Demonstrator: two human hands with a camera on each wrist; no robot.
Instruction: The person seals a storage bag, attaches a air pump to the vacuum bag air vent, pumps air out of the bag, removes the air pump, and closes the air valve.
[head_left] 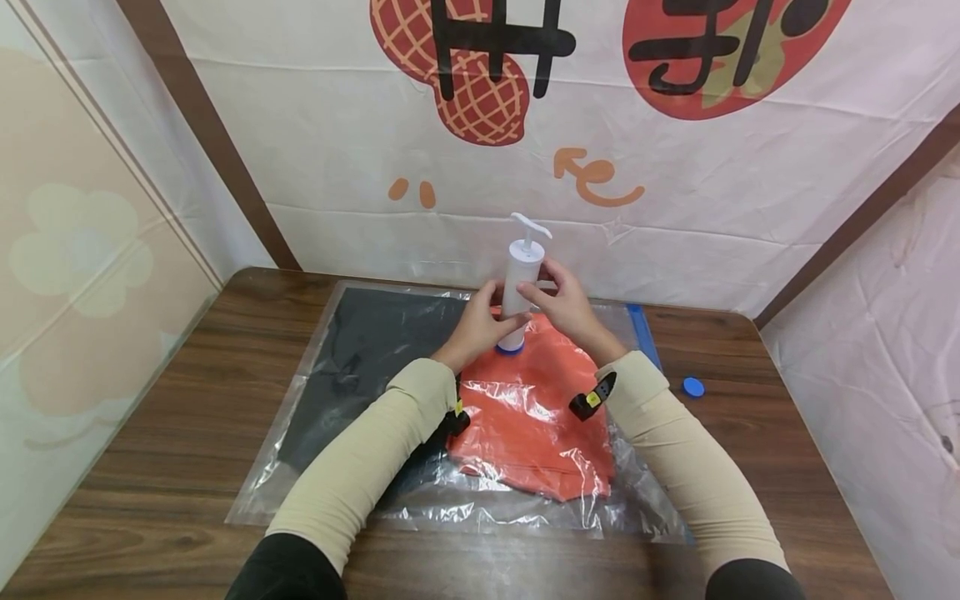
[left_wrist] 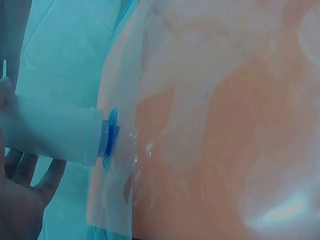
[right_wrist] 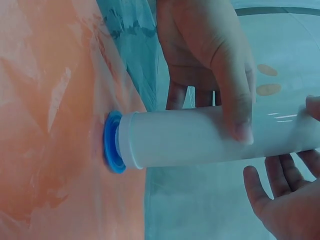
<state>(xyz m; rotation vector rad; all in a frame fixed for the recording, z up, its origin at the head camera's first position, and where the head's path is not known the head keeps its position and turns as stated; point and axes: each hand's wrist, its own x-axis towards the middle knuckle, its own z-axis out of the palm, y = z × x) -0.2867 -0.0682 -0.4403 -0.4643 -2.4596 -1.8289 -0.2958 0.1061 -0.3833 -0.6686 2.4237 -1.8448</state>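
A white hand pump (head_left: pixel 523 265) stands nearly upright, its curved handle (head_left: pixel 532 225) raised on top. Its foot meets a blue round valve (right_wrist: pixel 114 142) on a clear plastic storage bag (head_left: pixel 495 521). My left hand (head_left: pixel 480 327) holds the lower part of the barrel, the thumb lying across it in the right wrist view. Higher up, my right hand (head_left: pixel 572 307) holds the barrel between thumb and fingers. Inside the bag lie a folded orange-red cloth item (head_left: pixel 525 408) under the pump and a dark grey one (head_left: pixel 352 375) to its left.
A loose blue cap (head_left: pixel 693 387) lies on the brown wooden table (head_left: pixel 150 467), right of the bag. Along the bag's right side runs a blue strip (head_left: pixel 643 335). A printed fabric wall (head_left: pixel 337 142) rises right behind the table's far edge.
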